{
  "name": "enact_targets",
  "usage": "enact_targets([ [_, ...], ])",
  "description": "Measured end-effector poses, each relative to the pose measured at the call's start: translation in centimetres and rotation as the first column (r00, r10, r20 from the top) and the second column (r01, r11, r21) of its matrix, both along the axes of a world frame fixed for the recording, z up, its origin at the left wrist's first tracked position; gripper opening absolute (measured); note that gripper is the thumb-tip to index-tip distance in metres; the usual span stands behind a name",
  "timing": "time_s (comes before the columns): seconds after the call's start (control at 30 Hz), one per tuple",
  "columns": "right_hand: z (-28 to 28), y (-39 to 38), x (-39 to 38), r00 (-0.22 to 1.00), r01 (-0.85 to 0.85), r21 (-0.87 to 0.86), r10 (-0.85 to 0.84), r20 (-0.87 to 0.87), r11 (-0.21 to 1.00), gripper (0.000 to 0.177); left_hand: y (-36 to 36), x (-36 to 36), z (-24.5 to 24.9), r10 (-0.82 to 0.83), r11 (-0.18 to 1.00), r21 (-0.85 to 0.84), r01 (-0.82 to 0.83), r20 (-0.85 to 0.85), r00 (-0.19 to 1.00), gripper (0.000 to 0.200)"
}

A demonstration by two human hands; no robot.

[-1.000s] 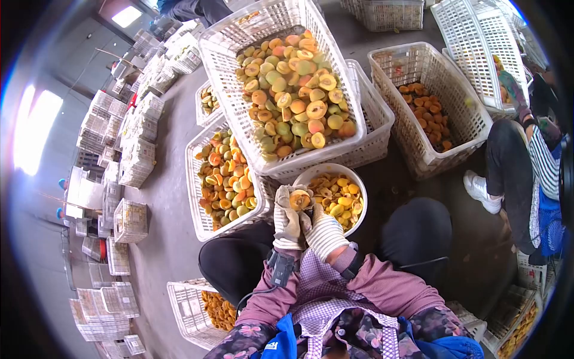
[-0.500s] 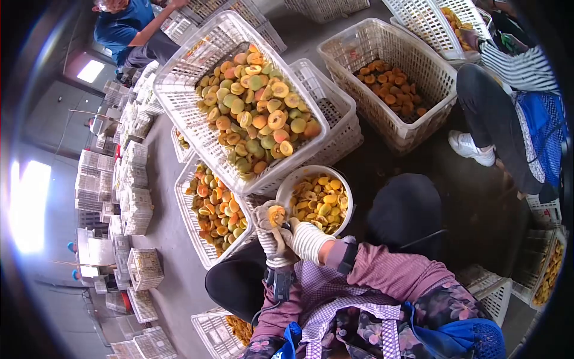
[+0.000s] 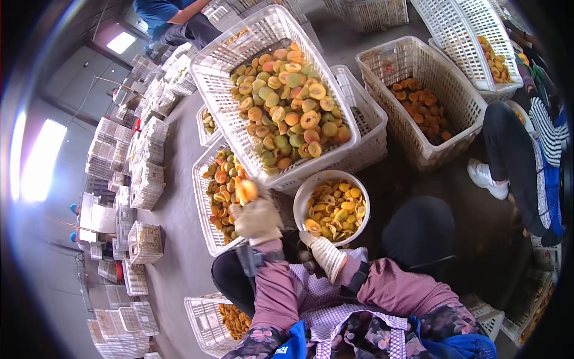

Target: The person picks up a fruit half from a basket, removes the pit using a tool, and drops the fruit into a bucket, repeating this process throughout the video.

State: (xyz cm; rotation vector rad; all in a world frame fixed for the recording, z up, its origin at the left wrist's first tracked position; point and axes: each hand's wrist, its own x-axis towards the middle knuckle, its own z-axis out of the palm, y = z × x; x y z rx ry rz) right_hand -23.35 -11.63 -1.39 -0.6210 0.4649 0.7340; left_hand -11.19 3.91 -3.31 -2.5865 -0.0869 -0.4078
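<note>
Grey floor (image 3: 179, 173) lies round my white tub (image 3: 301, 206), likely close for easy reach. Left of it, my left hand (image 3: 258, 220) holds blurry fruit (image 3: 246, 191); beside the tub, my right hand's (image 3: 326, 256) grip I can't tell.

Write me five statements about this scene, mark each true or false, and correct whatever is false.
1. The left hand holds a piece of fruit. True.
2. The right hand is deep inside the bucket. False: it is beside the bucket's near rim.
3. There are yellow pieces in the bucket. True.
4. Both hands are bare. False: both are gloved.
5. A white shoe shows at the right of the picture. True.
</note>
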Motion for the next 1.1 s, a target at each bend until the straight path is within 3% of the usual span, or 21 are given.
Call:
enact_targets([
  [0.03,-0.6,0.0,0.2,0.998,0.057,0.049,-0.055,-0.04,0.997,0.034,4.2,3.0,-2.4,-0.293,0.953,0.094,0.288,0.046,0.955,0.035],
  [0.1,-2.4,0.3,1.2,0.987,0.143,0.017,-0.141,-0.081,0.99,0.036,-1.1,5.9,1.9,-0.489,0.864,-0.006,0.504,0.236,0.84,0.035],
  [0.13,-2.4,0.1,1.6,0.986,0.145,0.02,-0.143,-0.088,0.989,0.036,-2.8,8.8,1.2,-0.291,0.522,-0.816,0.247,0.102,0.951,0.038],
  [0.17,-2.4,0.0,2.1,0.987,0.138,0.021,-0.136,-0.09,0.99,0.036,-3.7,12.1,-0.5,-0.258,-0.257,-0.942,-0.217,-0.15,0.954,0.042],
  [0.2,-2.8,0.2,2.5,0.985,0.16,-0.011,-0.16,-0.065,0.987,0.036,-2.1,16.6,-6.6,-0.41,0.388,-0.893,-0.229,-0.389,0.825,0.047],
  [0.23,-3.2,0.5,2.8,0.983,0.177,-0.04,-0.178,-0.035,0.983,0.035,-0.7,20.7,-12.2,-0.439,0.828,-0.556,0.071,-0.565,0.698,0.051],
  [0.3,-2.4,0.5,3.1,0.985,0.165,-0.096,-0.168,-0.027,0.982,0.034,-7.8,16.2,-2.7,-0.119,0.845,-0.467,-0.261,-0.639,0.76,0.055],
  [0.4,-2.8,0.9,3.0,0.989,0.142,-0.07,-0.139,0.044,0.987,0.034,-8.7,16.0,-0.4,-0.147,0.922,-0.353,-0.16,-0.701,0.698,0.046],
  [0.53,-2.7,0.5,3.0,0.989,0.144,-0.156,-0.14,0.036,0.977,0.034,-6.3,14.7,-1.8,-0.234,0.868,-0.49,-0.077,-0.542,0.807,0.053],
  [0.6,-3.6,-0.2,2.9,0.989,0.138,-0.197,-0.125,0.075,0.971,0.03,-5.5,12.3,-0.7,-0.293,0.807,-0.588,-0.064,-0.492,0.82,0.048],
  [0.63,-5.1,0.8,3.2,0.948,0.305,-0.178,-0.28,0.15,0.936,0.03,-4.9,10.8,-0.6,-0.341,0.77,-0.638,-0.009,-0.424,0.839,0.043],
  [0.7,-8.4,1.9,3.7,0.827,0.476,-0.215,-0.352,0.438,0.853,0.031,-3.6,7.6,-1.4,-0.496,0.4,-0.911,0.102,-0.121,0.86,0.037],
  [0.73,-6.3,1.2,3.9,0.887,0.415,-0.204,-0.344,0.309,0.886,0.031,-4.3,4.8,-1.5,-0.561,0.13,-0.96,0.248,0.135,0.816,0.036],
  [0.77,-6.0,1.1,4.1,0.885,0.421,-0.206,-0.35,0.308,0.883,0.031,-5.3,2.0,-1.1,-0.552,-0.152,-0.917,0.37,0.389,0.737,0.037],
  [0.8,-6.0,1.1,4.1,0.847,0.436,-0.361,-0.24,0.475,0.824,0.035,-5.5,0.4,-1.1,-0.461,-0.502,-0.863,-0.055,0.213,0.861,0.038],
  [0.83,-6.1,1.0,3.9,0.792,0.464,-0.498,-0.092,0.604,0.733,0.039,-5.7,-0.9,-1.1,-0.449,-0.762,-0.513,-0.396,-0.023,0.893,0.039],
  [0.87,-7.3,1.2,3.9,0.808,0.395,-0.573,0.025,0.589,0.718,0.044,-7.2,-2.9,0.9,-0.372,-0.843,-0.428,-0.327,0.023,0.928,0.039],
  [0.9,-7.0,1.1,3.5,0.839,0.335,-0.626,0.08,0.539,0.704,0.047,-7.4,-3.4,0.5,-0.369,-0.846,-0.421,-0.328,0.017,0.929,0.039],
  [1.0,-7.9,1.5,3.2,0.82,0.365,-0.608,0.066,0.568,0.705,0.048,-7.3,-3.9,0.1,-0.247,-0.892,-0.375,-0.252,-0.061,0.967,0.042],
  [1.1,-7.5,1.2,2.9,0.831,0.343,-0.649,0.102,0.546,0.679,0.048,-7.2,-4.2,-0.2,-0.257,-0.903,-0.341,-0.262,-0.061,0.964,0.043],
])
